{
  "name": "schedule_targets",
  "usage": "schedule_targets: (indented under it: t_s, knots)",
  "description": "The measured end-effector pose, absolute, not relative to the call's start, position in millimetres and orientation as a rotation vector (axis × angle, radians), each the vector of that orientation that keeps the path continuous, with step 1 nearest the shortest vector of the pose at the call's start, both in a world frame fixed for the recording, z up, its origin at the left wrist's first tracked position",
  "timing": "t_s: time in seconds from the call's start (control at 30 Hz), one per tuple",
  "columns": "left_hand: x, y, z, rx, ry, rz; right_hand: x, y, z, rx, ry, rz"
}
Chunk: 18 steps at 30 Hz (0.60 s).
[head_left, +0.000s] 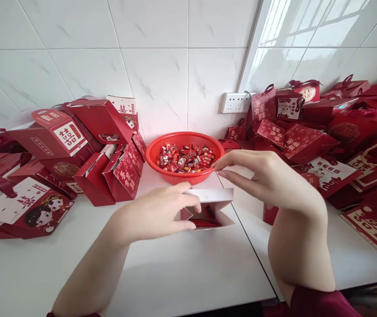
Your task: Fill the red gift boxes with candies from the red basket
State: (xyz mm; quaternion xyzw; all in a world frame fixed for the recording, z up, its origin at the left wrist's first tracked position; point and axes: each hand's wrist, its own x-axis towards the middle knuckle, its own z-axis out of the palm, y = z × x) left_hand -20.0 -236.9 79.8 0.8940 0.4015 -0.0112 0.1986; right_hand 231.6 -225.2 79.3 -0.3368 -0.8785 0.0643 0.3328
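My left hand grips an upright paper gift box by its left side, with the thumb near the front edge and fingers over the rim. Its top is unfolded, showing a white flap and a red inside. What lies at the bottom cannot be made out clearly. Beyond it stands a red plastic basket holding many small wrapped candies. My right hand hovers by the basket's right rim. Its fingers are stretched out, the thumb slightly apart, and no item shows between them.
Red gift boxes are piled on the left of the white table. More red boxes and bags fill the right side. A power strip is on the tiled wall behind. A dark seam runs down the tabletop.
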Motion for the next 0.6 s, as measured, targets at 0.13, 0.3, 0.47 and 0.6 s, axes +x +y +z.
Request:
schedule_targets:
  t_s: [0.13, 0.3, 0.47, 0.6]
  knots:
    - [-17.6, -241.6, 79.9, 2.543, 1.138, -0.069, 243.1, -206.8, 76.7, -1.045, -2.173, 0.148]
    - [-31.5, -232.8, 84.8, 2.555, 1.188, -0.006, 242.7, -182.9, 63.7, -1.218, -2.084, -0.011]
    - [-52.5, -223.9, 92.9, 2.488, 1.362, 0.044, 220.8, -159.8, 51.6, -1.128, -2.027, 0.052]
    - [-54.2, -223.7, 99.1, 2.468, 1.340, -0.024, 190.5, -119.9, 44.0, -1.312, -2.242, 0.082]
